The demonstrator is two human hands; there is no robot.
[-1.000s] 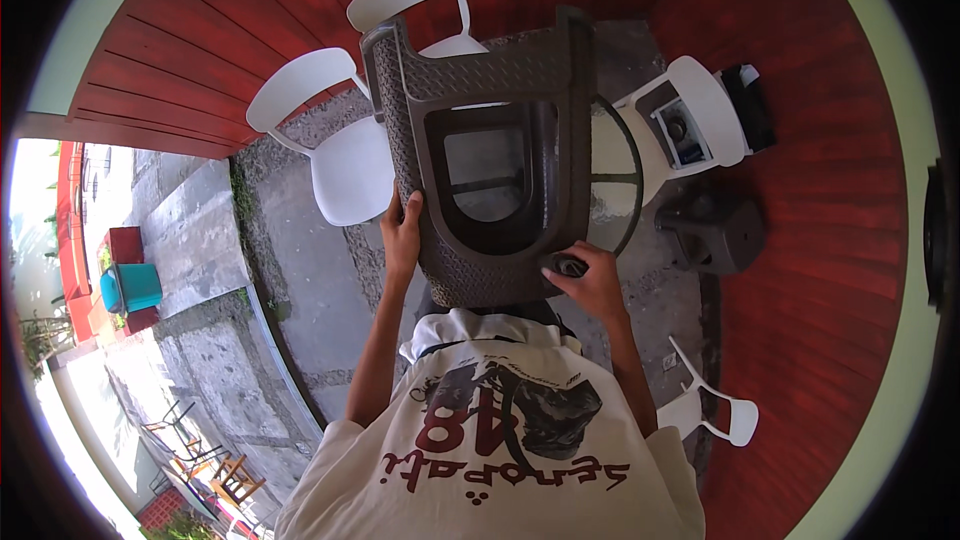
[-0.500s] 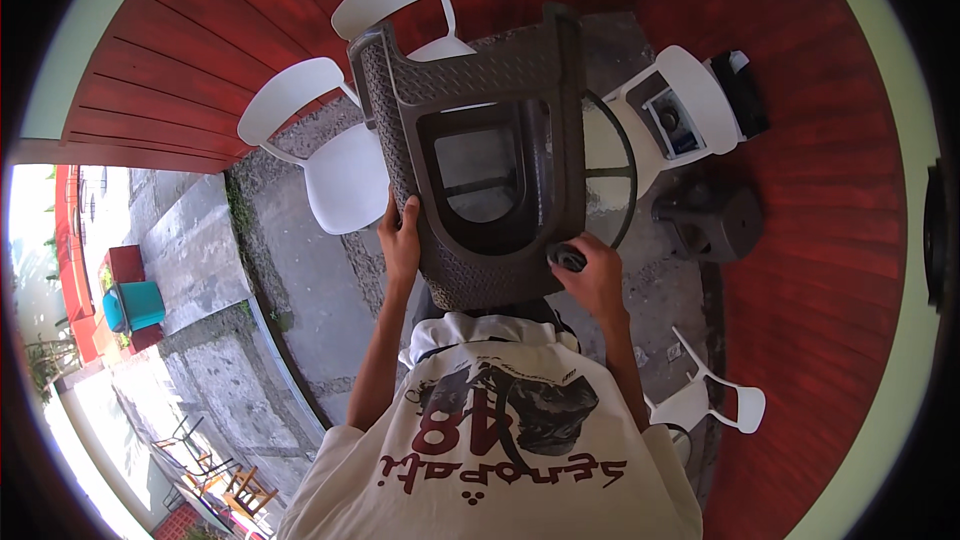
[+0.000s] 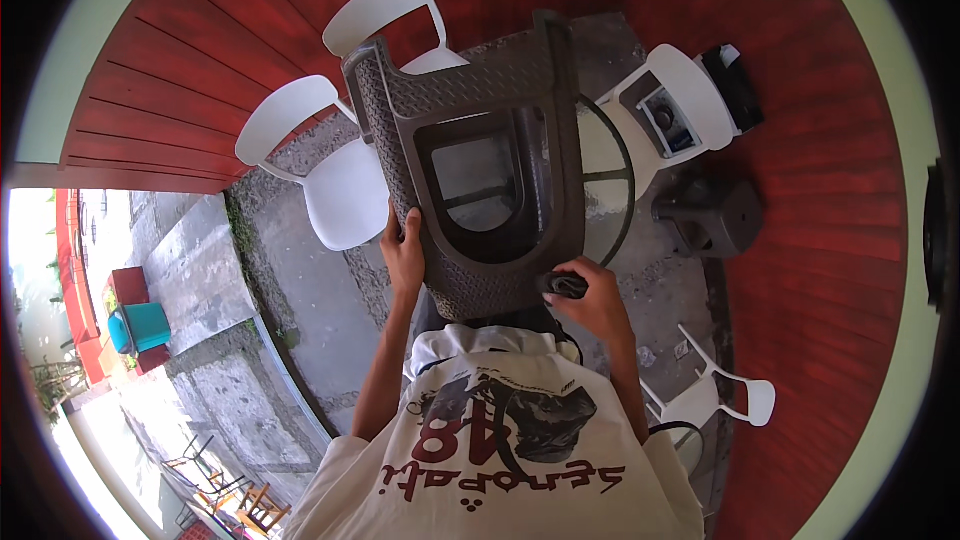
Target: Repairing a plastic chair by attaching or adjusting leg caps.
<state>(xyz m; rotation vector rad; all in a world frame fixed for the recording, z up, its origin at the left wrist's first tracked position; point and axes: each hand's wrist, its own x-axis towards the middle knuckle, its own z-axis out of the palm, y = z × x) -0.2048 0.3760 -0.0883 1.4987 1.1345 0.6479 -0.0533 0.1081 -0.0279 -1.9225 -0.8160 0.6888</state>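
A dark brown plastic stool (image 3: pixel 475 90) with a woven texture lies tipped in front of my body, its open inside showing through a large arched opening. My left hand (image 3: pixel 404 255) grips the stool's left side, thumb on the near face and the other fingers mostly hidden behind the edge. In my right hand (image 3: pixel 602 305) is a crumpled dark cloth (image 3: pixel 568 285), closed in the fingers at the stool's lower right corner. What bears the stool's weight underneath is hidden.
Behind the stool stands a round glass table (image 3: pixel 608 195) with a dark rim. White chairs (image 3: pixel 345 195) surround it, one holding a box (image 3: pixel 668 125). Another brown stool (image 3: pixel 715 215) is at right, by the red wall (image 3: pixel 810 240). A teal pot (image 3: pixel 140 327) stands far left.
My right hand and the cloth have moved slightly down and right along the stool's lower right corner. My left hand keeps its grip. The whole view has shifted a little.
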